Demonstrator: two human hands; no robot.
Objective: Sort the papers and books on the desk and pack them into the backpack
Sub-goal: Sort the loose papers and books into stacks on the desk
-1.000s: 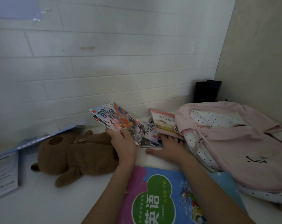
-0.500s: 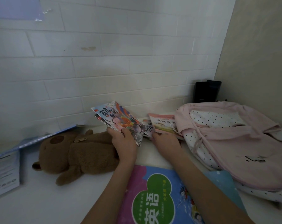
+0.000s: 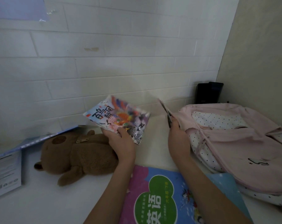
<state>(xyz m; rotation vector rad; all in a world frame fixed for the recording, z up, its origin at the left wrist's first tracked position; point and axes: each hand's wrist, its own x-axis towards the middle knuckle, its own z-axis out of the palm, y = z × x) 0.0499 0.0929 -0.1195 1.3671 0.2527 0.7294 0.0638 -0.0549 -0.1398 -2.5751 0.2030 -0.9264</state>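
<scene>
Gleaming colourful bird-cover book

backpack: pale pink, with white panels dotted black
booklet: light blue and pink cover, orange and purple bird, black characters
textbook: blue and magenta, green patch with white characters
teddy bear: brown
bench: white
wall: white tiles
box: black

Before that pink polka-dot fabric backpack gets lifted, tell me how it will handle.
The pink polka-dot fabric backpack lies slumped and creased on the desk, so it probably flops and sags. It looks flat and nearly empty, so it is likely light.
</scene>
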